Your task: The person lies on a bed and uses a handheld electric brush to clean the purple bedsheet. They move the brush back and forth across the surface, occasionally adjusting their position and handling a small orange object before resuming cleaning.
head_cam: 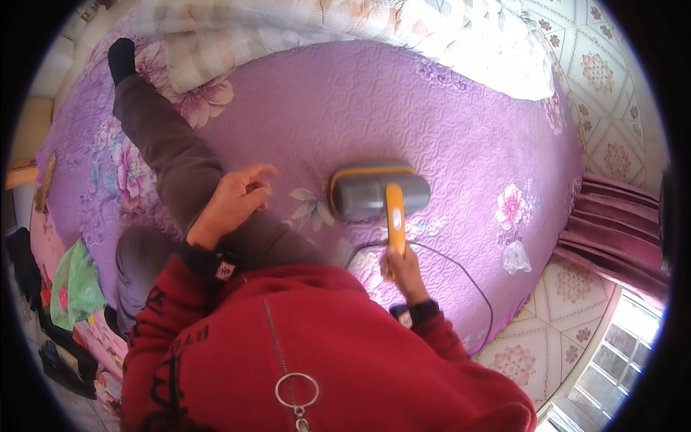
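Note:
My right hand (402,271) is closed around the yellow handle of a corded handheld mattress vacuum (372,189). Its grey, yellow-trimmed head rests on a quilted purple bedspread (334,102) and looks blurred. A black power cord (468,275) curves from near the handle towards the right side of the bed. Nothing is in my left hand (235,200), which hovers over or rests on my thigh with its fingers loosely bent and partly apart. A wristband is on each wrist.
A bunched checked quilt (259,40) lies along the far side. A small clear plastic bag (516,257) sits at the right, near a purple curtain (615,232). A green plastic bag (78,286) and dark clothing lie at the left. My outstretched leg (162,135) crosses the bed.

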`<state>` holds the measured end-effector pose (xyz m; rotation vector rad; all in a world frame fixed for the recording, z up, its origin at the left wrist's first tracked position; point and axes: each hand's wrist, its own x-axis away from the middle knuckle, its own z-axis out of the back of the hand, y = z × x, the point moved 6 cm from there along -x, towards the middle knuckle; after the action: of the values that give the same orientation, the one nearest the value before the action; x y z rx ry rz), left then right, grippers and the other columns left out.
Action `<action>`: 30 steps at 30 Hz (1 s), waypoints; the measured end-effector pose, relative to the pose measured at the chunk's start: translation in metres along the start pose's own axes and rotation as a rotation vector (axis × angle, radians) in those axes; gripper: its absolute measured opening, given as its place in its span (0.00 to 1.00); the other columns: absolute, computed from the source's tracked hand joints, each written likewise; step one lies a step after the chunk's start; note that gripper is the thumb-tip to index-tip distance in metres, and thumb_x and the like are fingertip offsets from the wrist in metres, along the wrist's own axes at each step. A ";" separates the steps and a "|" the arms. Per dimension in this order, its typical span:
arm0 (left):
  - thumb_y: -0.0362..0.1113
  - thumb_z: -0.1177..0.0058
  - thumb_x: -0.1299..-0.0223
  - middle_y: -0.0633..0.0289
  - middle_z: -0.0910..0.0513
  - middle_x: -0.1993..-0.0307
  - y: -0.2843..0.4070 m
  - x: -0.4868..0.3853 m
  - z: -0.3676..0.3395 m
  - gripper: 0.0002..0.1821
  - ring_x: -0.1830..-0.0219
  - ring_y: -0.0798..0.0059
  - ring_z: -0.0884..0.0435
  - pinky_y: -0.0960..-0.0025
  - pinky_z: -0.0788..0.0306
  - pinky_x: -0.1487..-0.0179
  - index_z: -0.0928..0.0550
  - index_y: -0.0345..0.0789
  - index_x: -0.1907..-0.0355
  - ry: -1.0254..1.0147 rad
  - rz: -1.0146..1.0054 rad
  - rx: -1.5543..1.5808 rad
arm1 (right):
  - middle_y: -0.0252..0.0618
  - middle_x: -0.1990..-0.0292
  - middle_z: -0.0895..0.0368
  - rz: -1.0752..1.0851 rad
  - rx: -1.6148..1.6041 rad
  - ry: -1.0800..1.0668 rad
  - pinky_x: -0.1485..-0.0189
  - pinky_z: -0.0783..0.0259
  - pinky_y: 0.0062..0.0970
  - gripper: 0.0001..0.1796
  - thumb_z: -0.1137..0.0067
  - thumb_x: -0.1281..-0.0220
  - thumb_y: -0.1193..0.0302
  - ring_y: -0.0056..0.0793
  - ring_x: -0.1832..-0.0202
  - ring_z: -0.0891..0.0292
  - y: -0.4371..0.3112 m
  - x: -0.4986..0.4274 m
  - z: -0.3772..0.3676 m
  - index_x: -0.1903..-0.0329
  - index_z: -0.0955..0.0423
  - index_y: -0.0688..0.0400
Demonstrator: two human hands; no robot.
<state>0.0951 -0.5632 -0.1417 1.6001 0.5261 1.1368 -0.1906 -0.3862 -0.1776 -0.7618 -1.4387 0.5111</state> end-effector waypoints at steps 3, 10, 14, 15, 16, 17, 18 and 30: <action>0.27 0.53 0.46 0.67 0.26 0.75 -0.001 -0.002 -0.001 0.14 0.75 0.84 0.27 0.79 0.30 0.68 0.27 0.30 0.54 -0.002 0.043 -0.022 | 0.33 0.86 0.36 0.041 -0.055 0.030 0.88 0.46 0.17 0.14 0.59 0.35 0.66 0.18 0.89 0.42 0.002 0.007 0.000 0.55 0.36 0.64; 0.28 0.52 0.46 0.66 0.25 0.74 -0.002 0.001 0.003 0.15 0.74 0.83 0.26 0.78 0.31 0.68 0.28 0.29 0.53 0.001 -0.008 -0.051 | 0.30 0.86 0.39 0.290 -0.029 -0.024 0.89 0.51 0.18 0.17 0.56 0.34 0.59 0.17 0.90 0.46 -0.090 -0.130 -0.021 0.56 0.35 0.62; 0.29 0.52 0.45 0.66 0.25 0.73 -0.003 0.005 0.005 0.16 0.74 0.83 0.26 0.79 0.31 0.68 0.29 0.29 0.52 0.003 -0.036 -0.057 | 0.30 0.85 0.39 0.383 -0.131 -0.082 0.89 0.52 0.17 0.19 0.55 0.35 0.57 0.16 0.90 0.45 -0.153 -0.201 -0.049 0.56 0.36 0.61; 0.29 0.52 0.44 0.66 0.25 0.72 -0.004 0.006 0.005 0.16 0.73 0.83 0.26 0.80 0.31 0.67 0.29 0.30 0.52 -0.004 -0.025 -0.038 | 0.30 0.85 0.39 0.344 -0.140 -0.062 0.89 0.52 0.17 0.19 0.55 0.35 0.56 0.16 0.90 0.45 -0.151 -0.206 -0.052 0.56 0.36 0.61; 0.28 0.52 0.44 0.66 0.25 0.72 -0.003 0.007 0.006 0.16 0.73 0.83 0.26 0.80 0.31 0.67 0.29 0.30 0.52 0.005 -0.034 -0.052 | 0.30 0.85 0.39 0.343 -0.154 -0.069 0.89 0.52 0.17 0.19 0.55 0.35 0.56 0.16 0.90 0.45 -0.149 -0.207 -0.055 0.56 0.36 0.60; 0.28 0.53 0.44 0.66 0.25 0.72 -0.002 0.008 0.006 0.16 0.73 0.84 0.26 0.80 0.31 0.67 0.29 0.30 0.52 0.010 -0.034 -0.057 | 0.30 0.85 0.39 0.365 -0.170 -0.089 0.89 0.52 0.17 0.19 0.55 0.35 0.56 0.16 0.90 0.45 -0.146 -0.202 -0.057 0.56 0.36 0.60; 0.28 0.53 0.44 0.66 0.26 0.72 -0.002 0.008 0.006 0.16 0.73 0.84 0.26 0.80 0.31 0.67 0.29 0.30 0.52 0.011 -0.026 -0.069 | 0.31 0.84 0.38 0.335 -0.193 -0.115 0.89 0.52 0.17 0.20 0.55 0.36 0.55 0.16 0.90 0.46 -0.133 -0.190 -0.054 0.56 0.36 0.60; 0.28 0.53 0.45 0.66 0.26 0.72 0.001 -0.001 0.000 0.16 0.73 0.84 0.26 0.80 0.31 0.67 0.28 0.32 0.52 -0.036 0.046 -0.104 | 0.32 0.87 0.36 0.041 -0.082 0.039 0.88 0.47 0.18 0.14 0.55 0.35 0.62 0.17 0.90 0.44 -0.006 -0.015 -0.005 0.59 0.33 0.62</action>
<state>0.0945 -0.5648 -0.1411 1.5471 0.4020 1.1490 -0.1878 -0.4021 -0.1837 -0.8636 -1.4173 0.4679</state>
